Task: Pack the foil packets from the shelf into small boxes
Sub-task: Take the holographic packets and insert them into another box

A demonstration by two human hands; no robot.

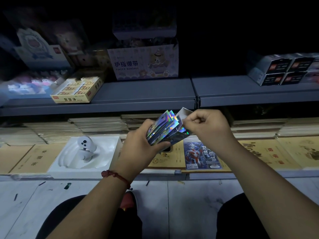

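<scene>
Two hands meet in the middle of the view, in front of a grey upper shelf [138, 94] in a very dark room. The left hand [138, 144] has its grip closed around a thick stack of shiny foil packets [164, 126], with the fingers curled under the stack and the thumb on the near side. The packets fan out upward and reflect blue and silver light. The right hand [207, 130] is curled, and its fingertips pinch the right edge of the same stack. A white card flap [185, 112] stands up behind the packets; I cannot tell if it belongs to a small box.

A red cord bracelet [117, 176] is on the left wrist.

On the upper shelf stand a pale box printed "FINGER BANDAGE" [143, 62], an open yellow carton [76, 90] with small packs in rows at its left, and some dark small boxes [283, 69] stacked far at the right.

The lower shelf [207, 175] is covered with flat yellowish notebooks [34, 157]. On them lie a white moulded tray [107, 152] with a white controller [85, 144] in it, and, under the hands, a blue pack with a hero figure [200, 156].

Below is a pale tiled floor [189, 195] with dark marks, and a red shoe [127, 200] between the person's dark trouser legs.
</scene>
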